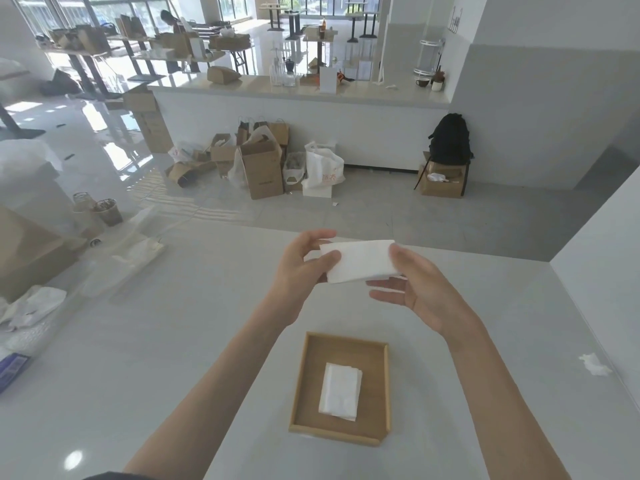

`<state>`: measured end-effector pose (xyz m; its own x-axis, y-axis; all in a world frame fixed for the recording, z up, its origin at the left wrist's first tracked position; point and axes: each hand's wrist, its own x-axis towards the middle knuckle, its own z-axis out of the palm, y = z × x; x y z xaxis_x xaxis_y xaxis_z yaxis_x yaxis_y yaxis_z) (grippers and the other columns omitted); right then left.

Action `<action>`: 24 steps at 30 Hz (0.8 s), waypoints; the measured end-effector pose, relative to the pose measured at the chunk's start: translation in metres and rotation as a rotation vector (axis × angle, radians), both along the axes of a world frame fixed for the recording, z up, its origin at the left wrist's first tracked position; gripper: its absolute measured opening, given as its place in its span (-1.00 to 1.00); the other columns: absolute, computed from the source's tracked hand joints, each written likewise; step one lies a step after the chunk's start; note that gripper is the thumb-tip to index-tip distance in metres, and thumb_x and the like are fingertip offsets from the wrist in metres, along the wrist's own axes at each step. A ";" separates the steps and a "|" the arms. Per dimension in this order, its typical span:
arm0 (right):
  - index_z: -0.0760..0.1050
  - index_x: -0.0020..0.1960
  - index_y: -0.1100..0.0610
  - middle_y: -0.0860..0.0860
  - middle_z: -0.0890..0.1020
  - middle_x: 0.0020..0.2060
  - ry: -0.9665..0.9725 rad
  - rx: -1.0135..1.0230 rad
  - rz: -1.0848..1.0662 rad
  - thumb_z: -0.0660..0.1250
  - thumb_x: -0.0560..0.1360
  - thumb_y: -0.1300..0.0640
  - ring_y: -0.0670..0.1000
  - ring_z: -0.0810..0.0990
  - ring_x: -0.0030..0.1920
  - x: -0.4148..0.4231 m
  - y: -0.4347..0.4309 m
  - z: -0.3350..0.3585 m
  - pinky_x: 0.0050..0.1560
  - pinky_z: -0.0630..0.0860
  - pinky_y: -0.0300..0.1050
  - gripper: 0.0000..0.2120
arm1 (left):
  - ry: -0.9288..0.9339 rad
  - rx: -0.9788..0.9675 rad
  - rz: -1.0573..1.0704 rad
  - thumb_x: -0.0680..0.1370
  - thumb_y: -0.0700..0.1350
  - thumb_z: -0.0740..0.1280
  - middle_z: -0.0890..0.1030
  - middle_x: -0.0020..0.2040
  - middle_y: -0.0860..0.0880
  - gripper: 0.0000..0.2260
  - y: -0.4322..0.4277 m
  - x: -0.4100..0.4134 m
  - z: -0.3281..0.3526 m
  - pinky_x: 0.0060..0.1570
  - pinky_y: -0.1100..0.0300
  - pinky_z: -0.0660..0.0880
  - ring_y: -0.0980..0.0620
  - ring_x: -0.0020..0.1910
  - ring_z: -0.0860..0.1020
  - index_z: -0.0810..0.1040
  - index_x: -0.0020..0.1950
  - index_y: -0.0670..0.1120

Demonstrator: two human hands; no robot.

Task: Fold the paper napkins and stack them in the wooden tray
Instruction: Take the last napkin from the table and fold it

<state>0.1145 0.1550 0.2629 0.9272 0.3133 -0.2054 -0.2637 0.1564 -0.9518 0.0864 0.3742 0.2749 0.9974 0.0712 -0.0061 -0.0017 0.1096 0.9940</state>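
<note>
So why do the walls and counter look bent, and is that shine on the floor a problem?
Head view: the wide-angle lens bows straight edges near the frame's borders. Daylight from the windows glares off the glossy floor at upper left and leaves a small bright spot on the white table. The hands, left and right, the held napkin and the wooden tray are evenly lit, slightly soft.

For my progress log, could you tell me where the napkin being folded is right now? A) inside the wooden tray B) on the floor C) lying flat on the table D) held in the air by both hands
D: the left hand and right hand hold the napkin above the table, beyond the wooden tray.
</note>
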 end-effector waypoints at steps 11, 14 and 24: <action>0.69 0.00 -0.12 -0.12 0.76 -0.10 -0.459 -0.410 0.240 0.47 0.53 0.22 -0.14 0.70 -0.08 0.005 0.020 0.038 -0.06 0.58 -0.32 -0.78 | 0.215 -0.142 -0.463 0.66 -0.03 0.28 0.63 0.25 -0.13 -0.67 0.017 -0.053 -0.015 0.16 0.06 0.58 -0.06 0.20 0.61 0.51 0.38 -0.16; 0.62 0.17 -0.17 -0.26 0.70 0.05 -0.654 -0.591 0.254 0.40 0.60 0.13 -0.30 0.61 0.08 0.001 0.035 0.050 0.13 0.51 -0.26 -0.76 | 0.161 -0.310 -0.413 0.71 -0.12 0.18 0.57 0.33 -0.30 -0.68 0.008 -0.060 -0.013 0.17 0.07 0.58 -0.15 0.26 0.58 0.46 0.43 -0.21; 0.06 0.62 -0.25 0.02 -0.03 0.67 -1.523 -1.285 0.658 -0.20 0.65 -0.29 0.21 -0.26 0.64 -0.035 0.028 0.035 0.58 -0.26 0.31 -0.45 | 0.136 -0.558 -0.533 0.59 -0.46 0.19 0.54 0.29 -0.25 -0.57 0.011 -0.079 -0.012 0.13 0.06 0.58 -0.19 0.23 0.59 0.42 0.45 -0.24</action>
